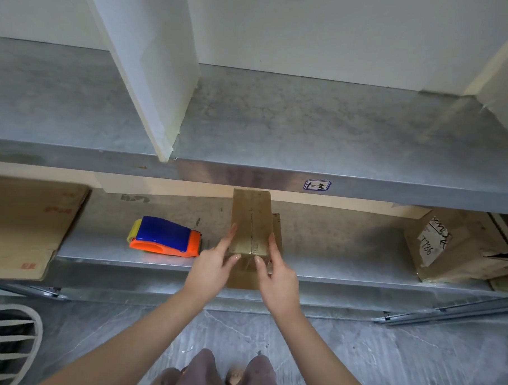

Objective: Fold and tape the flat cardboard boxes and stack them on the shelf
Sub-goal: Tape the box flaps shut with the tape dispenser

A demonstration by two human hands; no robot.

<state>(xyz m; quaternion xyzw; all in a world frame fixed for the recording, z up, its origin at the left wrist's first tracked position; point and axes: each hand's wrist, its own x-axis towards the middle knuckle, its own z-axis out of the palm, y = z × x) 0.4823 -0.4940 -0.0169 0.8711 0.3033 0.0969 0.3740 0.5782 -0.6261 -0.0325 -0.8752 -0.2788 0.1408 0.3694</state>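
Hands: the left hand and right hand are spread, with straight fingers laid along the two long sides of the box and thumbs on its near top edge. They press it between them rather than curling round it.
Box: the box is small, narrow and folded up. It sits at the front lip of the shelf, long axis pointing inward, with its near face showing past the lip. I cannot tell whether its weight rests on the shelf or on the hands.
Seam: it runs down the middle of the top, which looks glossy, so it is probably taped.
Handling: likely light and empty, with stiff corners but walls that give under a hard squeeze. The glossy top may be slick.
Hold: best taken by the side walls near the corners, palms flat, keeping pressure off the seam.
Tape gun: the tape gun lies on the shelf near the left hand, apart from the box.
Flats: the flats are stacked at far left and overhang the lip.
Worn box: the worn box stands at far right, well apart.
Room: bare shelf lies to the right of the box and behind it. A scrap of cardboard touches its right rear.
Upper shelf: the upper shelf juts out just above the box's far end, so headroom looks tight. Slide the box in rather than lift it.
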